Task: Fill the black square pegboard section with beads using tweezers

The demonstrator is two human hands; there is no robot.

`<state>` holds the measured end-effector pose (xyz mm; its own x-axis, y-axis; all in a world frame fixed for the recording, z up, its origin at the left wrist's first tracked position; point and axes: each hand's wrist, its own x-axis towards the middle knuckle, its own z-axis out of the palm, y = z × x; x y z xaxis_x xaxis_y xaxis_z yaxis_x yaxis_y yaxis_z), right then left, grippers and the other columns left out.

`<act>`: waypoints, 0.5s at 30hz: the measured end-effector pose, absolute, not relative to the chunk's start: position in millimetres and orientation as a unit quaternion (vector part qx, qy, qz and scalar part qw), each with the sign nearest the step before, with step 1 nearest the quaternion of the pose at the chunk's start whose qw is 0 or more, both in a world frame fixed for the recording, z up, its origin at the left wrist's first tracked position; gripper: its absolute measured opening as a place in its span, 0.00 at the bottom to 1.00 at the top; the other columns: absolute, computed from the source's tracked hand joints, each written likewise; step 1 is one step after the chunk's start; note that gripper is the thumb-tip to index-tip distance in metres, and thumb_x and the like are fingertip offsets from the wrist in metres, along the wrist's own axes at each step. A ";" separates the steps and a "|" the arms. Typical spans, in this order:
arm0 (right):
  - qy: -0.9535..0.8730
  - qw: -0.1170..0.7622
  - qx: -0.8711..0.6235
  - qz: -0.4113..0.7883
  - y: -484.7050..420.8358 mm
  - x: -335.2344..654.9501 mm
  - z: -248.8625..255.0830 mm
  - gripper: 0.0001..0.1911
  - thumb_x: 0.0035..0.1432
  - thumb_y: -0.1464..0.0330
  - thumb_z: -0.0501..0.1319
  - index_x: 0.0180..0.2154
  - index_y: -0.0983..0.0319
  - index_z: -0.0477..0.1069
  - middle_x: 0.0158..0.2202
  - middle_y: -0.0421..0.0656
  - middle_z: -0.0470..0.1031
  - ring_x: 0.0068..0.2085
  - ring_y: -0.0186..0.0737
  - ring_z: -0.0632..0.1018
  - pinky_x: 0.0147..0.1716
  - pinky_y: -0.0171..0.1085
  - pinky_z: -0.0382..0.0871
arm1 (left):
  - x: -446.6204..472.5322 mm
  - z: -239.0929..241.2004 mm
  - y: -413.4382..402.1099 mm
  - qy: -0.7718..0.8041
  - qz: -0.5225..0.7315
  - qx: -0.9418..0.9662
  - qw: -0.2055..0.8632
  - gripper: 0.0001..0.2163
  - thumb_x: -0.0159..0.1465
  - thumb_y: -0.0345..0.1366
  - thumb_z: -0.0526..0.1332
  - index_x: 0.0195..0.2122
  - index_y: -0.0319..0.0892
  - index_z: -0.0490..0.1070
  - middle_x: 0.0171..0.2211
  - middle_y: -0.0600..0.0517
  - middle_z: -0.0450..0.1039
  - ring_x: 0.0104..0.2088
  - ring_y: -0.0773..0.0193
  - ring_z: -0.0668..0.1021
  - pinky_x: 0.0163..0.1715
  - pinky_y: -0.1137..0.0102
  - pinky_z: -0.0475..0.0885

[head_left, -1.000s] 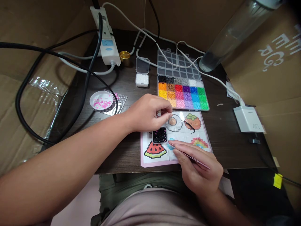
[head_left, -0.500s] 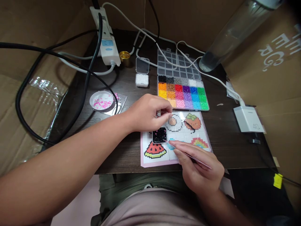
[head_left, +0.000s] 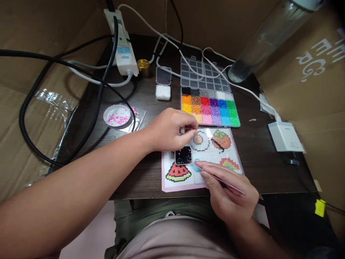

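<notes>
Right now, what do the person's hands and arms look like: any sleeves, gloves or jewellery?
The left hand and right hand are ungloved, with no rings, watch or bands showing. No sleeves reach the forearms in view. Below them shows a pale pink top.

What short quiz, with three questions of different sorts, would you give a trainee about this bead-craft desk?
1. Multiple choice: what does the right hand hold? A) scissors B) pink tweezers C) a paintbrush
2. True or false: the small square tray near the tweezers' tip holds white beads.
3. Fill in: on the pattern sheet, the picture at the near left corner is a ____ slice.
Key: 1 B. 2 False, its beads are black. 3 watermelon.
</notes>
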<state>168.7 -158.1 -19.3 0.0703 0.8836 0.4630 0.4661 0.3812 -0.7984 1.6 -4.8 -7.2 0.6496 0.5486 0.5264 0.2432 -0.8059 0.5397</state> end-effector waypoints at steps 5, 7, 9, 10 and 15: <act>-0.639 0.521 -0.523 0.214 -160.5 170.3 -20.7 0.17 0.55 0.82 0.66 0.42 0.58 0.81 0.40 0.41 0.85 0.39 0.40 0.86 0.41 0.36 0.82 | 1.0 -8.0 -4.1 0.223 0.353 0.882 0.216 0.05 0.59 0.27 0.61 0.29 0.38 0.77 0.22 0.56 0.74 0.20 0.75 0.69 0.23 0.77 0.62; -0.639 0.520 -0.525 0.215 -161.1 171.2 -21.2 0.17 0.55 0.82 0.66 0.42 0.57 0.81 0.40 0.41 0.85 0.39 0.40 0.86 0.41 0.36 0.82 | 0.9 -8.1 -4.0 0.223 0.354 0.882 0.217 0.04 0.59 0.27 0.62 0.29 0.37 0.77 0.22 0.56 0.74 0.20 0.75 0.69 0.23 0.77 0.62; -0.640 0.517 -0.526 0.214 -161.3 171.8 -21.3 0.17 0.55 0.82 0.66 0.42 0.58 0.81 0.40 0.40 0.85 0.39 0.39 0.86 0.41 0.36 0.82 | 0.8 -7.9 -4.0 0.222 0.354 0.882 0.218 0.04 0.59 0.27 0.62 0.29 0.37 0.77 0.22 0.56 0.74 0.20 0.75 0.69 0.23 0.77 0.62; -0.640 0.517 -0.526 0.214 -161.2 171.9 -21.1 0.16 0.55 0.82 0.66 0.42 0.58 0.81 0.40 0.41 0.85 0.39 0.39 0.85 0.41 0.35 0.82 | 0.8 -7.7 -4.1 0.222 0.353 0.882 0.219 0.05 0.59 0.27 0.61 0.29 0.38 0.77 0.22 0.56 0.74 0.20 0.75 0.69 0.23 0.77 0.62; -0.646 0.510 -0.526 0.213 -159.7 171.6 -19.9 0.15 0.55 0.81 0.66 0.41 0.59 0.81 0.39 0.41 0.85 0.38 0.39 0.86 0.41 0.35 0.82 | 1.2 -7.0 -4.4 0.227 0.346 0.883 0.222 0.05 0.60 0.29 0.61 0.29 0.38 0.77 0.22 0.56 0.74 0.21 0.74 0.70 0.23 0.76 0.62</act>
